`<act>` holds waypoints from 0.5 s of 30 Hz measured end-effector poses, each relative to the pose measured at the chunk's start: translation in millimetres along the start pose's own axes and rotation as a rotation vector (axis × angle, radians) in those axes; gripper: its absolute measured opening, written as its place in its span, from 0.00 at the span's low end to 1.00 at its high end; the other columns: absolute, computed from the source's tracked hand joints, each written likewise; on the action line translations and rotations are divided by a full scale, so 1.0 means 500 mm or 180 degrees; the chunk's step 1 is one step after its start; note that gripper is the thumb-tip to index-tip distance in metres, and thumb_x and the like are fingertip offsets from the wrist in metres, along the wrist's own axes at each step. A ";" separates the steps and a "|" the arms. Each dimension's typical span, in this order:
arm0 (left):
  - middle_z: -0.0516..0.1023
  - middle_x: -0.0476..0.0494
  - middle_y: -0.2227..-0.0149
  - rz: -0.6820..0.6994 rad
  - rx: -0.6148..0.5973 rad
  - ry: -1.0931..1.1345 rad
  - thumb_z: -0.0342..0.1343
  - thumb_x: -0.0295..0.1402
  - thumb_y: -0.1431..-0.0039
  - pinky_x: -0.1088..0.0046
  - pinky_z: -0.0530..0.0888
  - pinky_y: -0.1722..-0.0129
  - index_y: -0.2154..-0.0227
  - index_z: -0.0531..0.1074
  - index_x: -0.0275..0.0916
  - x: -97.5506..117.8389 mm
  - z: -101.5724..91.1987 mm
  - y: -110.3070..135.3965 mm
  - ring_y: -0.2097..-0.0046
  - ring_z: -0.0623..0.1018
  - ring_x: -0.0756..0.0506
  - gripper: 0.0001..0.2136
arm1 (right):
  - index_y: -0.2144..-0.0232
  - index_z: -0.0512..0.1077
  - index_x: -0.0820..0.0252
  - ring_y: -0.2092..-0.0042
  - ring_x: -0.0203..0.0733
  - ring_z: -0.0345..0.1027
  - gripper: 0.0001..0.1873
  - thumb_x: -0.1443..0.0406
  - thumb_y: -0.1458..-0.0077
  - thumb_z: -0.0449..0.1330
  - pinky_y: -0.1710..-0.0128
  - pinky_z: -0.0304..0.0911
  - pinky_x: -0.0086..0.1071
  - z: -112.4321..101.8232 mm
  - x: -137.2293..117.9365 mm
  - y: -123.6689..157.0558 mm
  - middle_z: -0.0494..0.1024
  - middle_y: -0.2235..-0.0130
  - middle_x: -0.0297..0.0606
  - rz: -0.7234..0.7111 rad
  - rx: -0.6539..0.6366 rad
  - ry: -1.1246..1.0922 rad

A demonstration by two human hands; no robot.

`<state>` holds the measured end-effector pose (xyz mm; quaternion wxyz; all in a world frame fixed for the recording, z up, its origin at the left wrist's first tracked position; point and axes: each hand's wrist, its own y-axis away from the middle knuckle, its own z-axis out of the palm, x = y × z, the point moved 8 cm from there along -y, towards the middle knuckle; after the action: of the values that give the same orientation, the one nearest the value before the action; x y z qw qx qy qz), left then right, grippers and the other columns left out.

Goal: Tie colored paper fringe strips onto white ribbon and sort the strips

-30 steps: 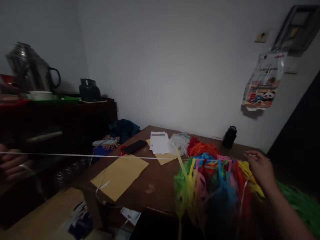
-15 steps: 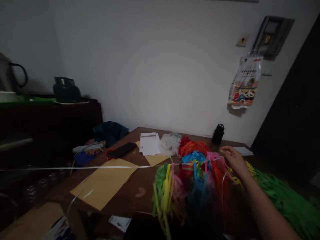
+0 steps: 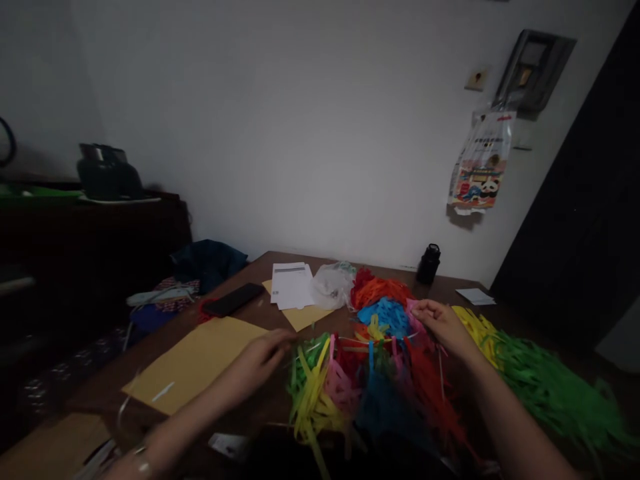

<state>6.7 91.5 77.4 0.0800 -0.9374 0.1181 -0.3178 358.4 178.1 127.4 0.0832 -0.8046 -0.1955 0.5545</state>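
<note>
A thin white cord [image 3: 387, 339] runs between my two hands, with bunches of coloured paper strips looped over it. Yellow and green strips [image 3: 315, 393] hang at its left, then pink strips [image 3: 343, 380], blue strips [image 3: 375, 400] and red strips [image 3: 430, 393]. My left hand [image 3: 267, 353], slightly blurred, is closed at the cord's left side next to the green strips. At the right, my right hand [image 3: 443, 327] pinches the cord beside the pink strips, and a loose length hangs below it. Blue strips [image 3: 390, 315] and orange-red strips [image 3: 383, 291] lie in piles behind.
The brown table [image 3: 250, 267] carries yellow paper sheets [image 3: 200, 353], white papers [image 3: 291, 285], a dark phone [image 3: 234, 300], a clear plastic bag [image 3: 331, 285] and a black bottle [image 3: 429, 265]. Green strips [image 3: 555, 387] spread at the right. A printed bag [image 3: 480, 167] hangs on the wall.
My left hand has come into view from the left and closed at the cord, which no longer stretches to the left edge. My right hand's fingers have drawn together on the cord.
</note>
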 end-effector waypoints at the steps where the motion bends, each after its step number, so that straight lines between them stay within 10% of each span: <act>1: 0.79 0.39 0.51 0.0015 -0.0080 0.0022 0.41 0.36 0.38 0.68 0.69 0.50 0.52 0.73 0.37 0.015 0.029 -0.025 0.50 0.76 0.41 0.19 | 0.71 0.71 0.58 0.79 0.33 0.49 0.18 0.49 0.50 0.62 0.78 0.46 0.28 0.004 -0.004 0.003 0.59 0.80 0.25 -0.0048 -0.0028 0.0016; 7: 0.69 0.51 0.82 -0.0218 -0.0402 0.0025 0.51 0.37 0.48 0.75 0.64 0.71 0.83 0.69 0.39 -0.001 0.117 -0.109 0.75 0.69 0.48 0.12 | 0.70 0.70 0.58 0.77 0.33 0.48 0.18 0.49 0.48 0.60 0.76 0.46 0.27 0.001 0.002 0.023 0.56 0.79 0.24 -0.0097 -0.0090 0.0048; 15: 0.67 0.52 0.75 -0.0273 -0.0174 0.0888 0.44 0.47 0.43 0.76 0.66 0.71 0.75 0.66 0.41 0.020 -0.011 -0.033 0.72 0.67 0.48 0.16 | 0.75 0.74 0.60 0.73 0.36 0.57 0.17 0.53 0.44 0.59 0.74 0.50 0.28 -0.005 0.028 0.085 0.68 0.76 0.31 0.0211 -0.1192 0.0593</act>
<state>13.8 104.0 91.3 0.0235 -0.8901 0.0966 -0.4449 374.4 145.2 101.2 -0.0684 -0.8598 -0.2601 0.4341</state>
